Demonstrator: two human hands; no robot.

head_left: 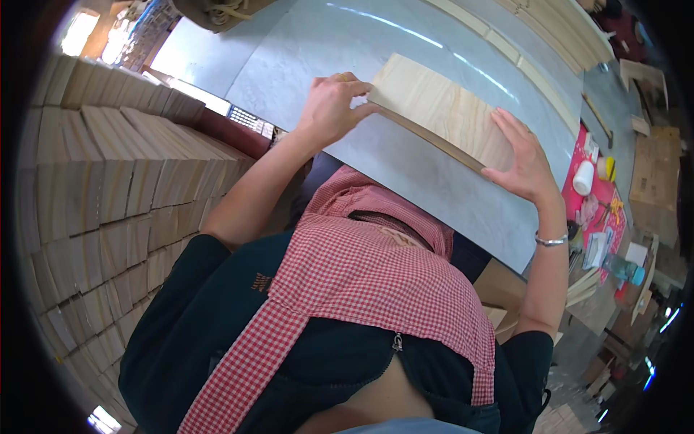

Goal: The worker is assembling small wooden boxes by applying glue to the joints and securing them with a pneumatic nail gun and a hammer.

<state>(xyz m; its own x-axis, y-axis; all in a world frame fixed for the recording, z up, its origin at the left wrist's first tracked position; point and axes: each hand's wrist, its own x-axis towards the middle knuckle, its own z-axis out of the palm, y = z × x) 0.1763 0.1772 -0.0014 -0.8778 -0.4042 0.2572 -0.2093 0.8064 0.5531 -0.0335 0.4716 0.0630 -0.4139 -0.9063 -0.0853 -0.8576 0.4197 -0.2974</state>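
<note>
A pale rectangular wooden board (441, 108) with visible grain lies on the grey-white tabletop (289, 65), set at a slant. Its near side looks thick and darker; whether it is one piece or several thin ones stacked, I cannot tell. At the board's left corner, my left hand (336, 108) has its fingers curled, thumb and forefinger tips against the end. My right hand (522, 155) clasps the right end, fingers over the top face and thumb at the near edge. The undersides of the fingertips are hidden.
Tall stacks of wooden boards (123, 166) rise on my left. Long pale strips (506, 50) line the table's far side. On the right are a hammer (598, 119), a white bottle (583, 178), a yellow tape roll (606, 169) and a clear bottle (623, 270). A cardboard box (654, 173) stands beyond.
</note>
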